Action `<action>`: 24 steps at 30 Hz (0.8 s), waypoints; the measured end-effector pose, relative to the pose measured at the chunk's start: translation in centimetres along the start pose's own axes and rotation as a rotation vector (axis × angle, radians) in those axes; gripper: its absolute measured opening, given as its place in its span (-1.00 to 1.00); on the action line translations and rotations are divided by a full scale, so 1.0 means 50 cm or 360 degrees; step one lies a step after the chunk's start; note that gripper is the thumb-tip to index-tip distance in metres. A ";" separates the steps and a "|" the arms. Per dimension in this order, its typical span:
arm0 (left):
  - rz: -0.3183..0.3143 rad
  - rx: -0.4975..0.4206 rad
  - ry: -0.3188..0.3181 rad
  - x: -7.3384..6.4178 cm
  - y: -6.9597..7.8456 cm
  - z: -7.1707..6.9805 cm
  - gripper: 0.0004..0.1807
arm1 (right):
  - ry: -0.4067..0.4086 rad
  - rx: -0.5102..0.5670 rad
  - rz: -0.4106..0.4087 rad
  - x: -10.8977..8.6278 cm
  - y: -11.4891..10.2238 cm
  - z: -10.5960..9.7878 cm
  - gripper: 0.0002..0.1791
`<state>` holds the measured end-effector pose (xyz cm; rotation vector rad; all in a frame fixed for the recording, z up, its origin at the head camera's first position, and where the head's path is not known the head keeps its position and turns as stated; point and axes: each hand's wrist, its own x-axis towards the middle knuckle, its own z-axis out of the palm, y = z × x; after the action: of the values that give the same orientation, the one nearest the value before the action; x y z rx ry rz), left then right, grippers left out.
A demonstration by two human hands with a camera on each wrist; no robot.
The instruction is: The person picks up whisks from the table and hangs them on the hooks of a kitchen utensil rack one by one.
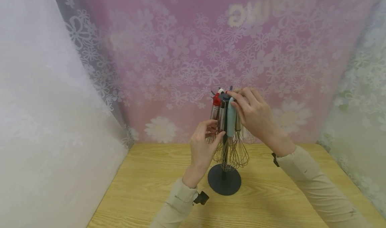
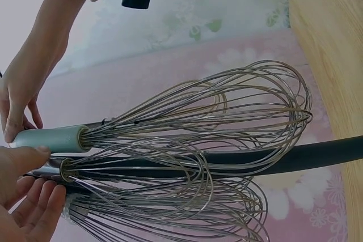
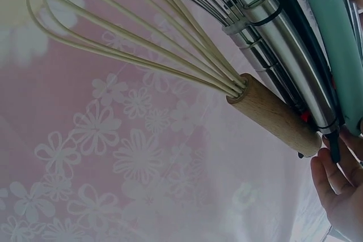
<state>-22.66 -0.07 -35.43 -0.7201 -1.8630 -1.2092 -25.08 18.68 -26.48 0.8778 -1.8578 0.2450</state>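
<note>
Several wire whisks hang around a dark upright stand, whose round base (image 1: 224,184) rests on the table. My left hand (image 1: 201,147) holds a whisk with a steel handle (image 1: 222,116), thumb on one side and fingers on the other, low on the handle. At the top of the stand, my right hand (image 1: 256,112) pinches the upper end of a whisk with a mint-green handle (image 1: 231,121). In the right wrist view its fingertips lie beside a dark hook (image 3: 334,150). The wire loops (image 2: 266,106) hang free below both hands.
A whisk with a red-ended handle (image 1: 216,100) hangs left of the steel one. On the far side hangs a whisk with a wooden handle (image 3: 275,114). The wood-grain table (image 1: 150,181) meets a pink flowered curtain (image 1: 181,70) behind, with pale sheets at both sides.
</note>
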 end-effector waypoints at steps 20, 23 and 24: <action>0.0034 -0.0050 0.0066 -0.006 -0.007 -0.002 -0.75 | 0.0256 0.0083 0.0180 -0.019 -0.018 -0.008 -0.54; 0.0025 -0.0071 0.0078 -0.009 -0.009 -0.003 -0.77 | 0.0264 0.0089 0.0193 -0.027 -0.023 -0.006 -0.55; 0.0025 -0.0077 0.0080 -0.010 -0.010 -0.004 -0.77 | 0.0260 0.0092 0.0200 -0.031 -0.025 -0.005 -0.55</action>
<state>-22.72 -0.47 -36.06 -0.7233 -1.7893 -1.2551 -23.73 18.64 -27.96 0.7577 -1.7620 0.4381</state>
